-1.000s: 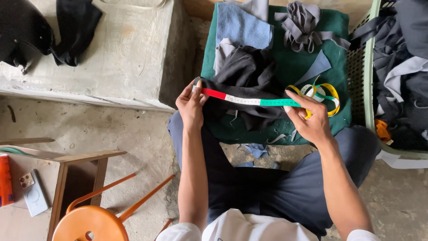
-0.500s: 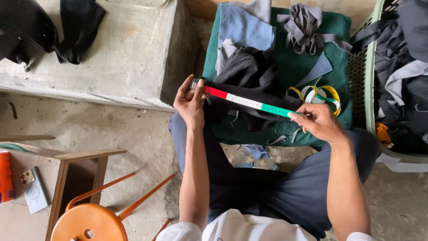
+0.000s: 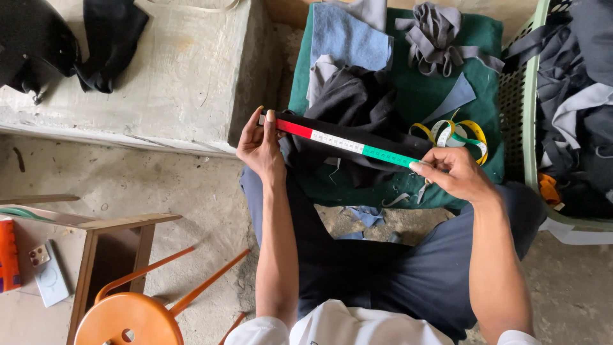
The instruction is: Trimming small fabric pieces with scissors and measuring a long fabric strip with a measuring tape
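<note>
Left hand [image 3: 260, 148]: pinching the red end of the tape [image 3: 348, 143] against a black strip [image 3: 357, 135] — grip closed on both.
Right hand [image 3: 456, 174]: pinching the tape's green end — grip closed; the yellow rest of the tape is coiling just behind it.
Tape: stretching taut between the hands, lying along the strip, above the green cloth [image 3: 421, 96].
Around: grey scraps [image 3: 440, 35] are lying on the cloth, a basket [image 3: 520, 108] of clothes at the right, an orange stool [image 3: 131, 316] at the lower left.
</note>
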